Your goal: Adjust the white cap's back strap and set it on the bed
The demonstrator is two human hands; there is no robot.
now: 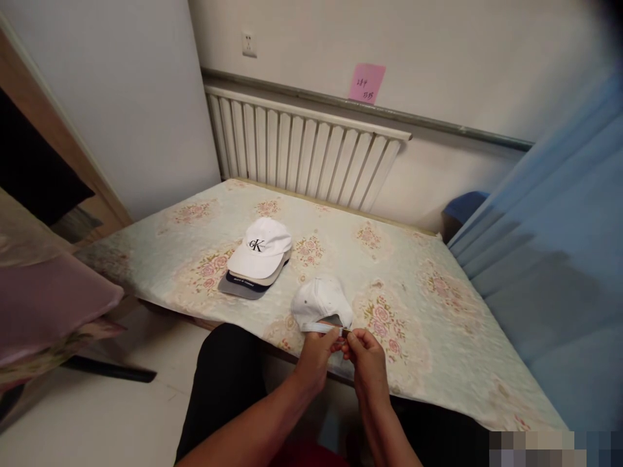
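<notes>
A white baseball cap (321, 299) lies near the table's front edge with its back opening and strap toward me. My left hand (318, 350) pinches the cap's strap (318, 328) from below and the left. Close beside it, my right hand (364, 347) has its thumb and finger closed at the strap's end, by a small dark buckle (346, 332). Fingers partly hide the buckle. To the left sits a stack of caps; its top one is a white cap with black letters (263, 245), and a grey brim (241, 289) shows beneath.
A flowered cloth (335, 227) covers the table. Behind it are a white radiator (302, 146) and a pink note (366, 83) on the wall. A blue curtain (549, 227) hangs at the right. Pink fabric (53, 305) is at the left.
</notes>
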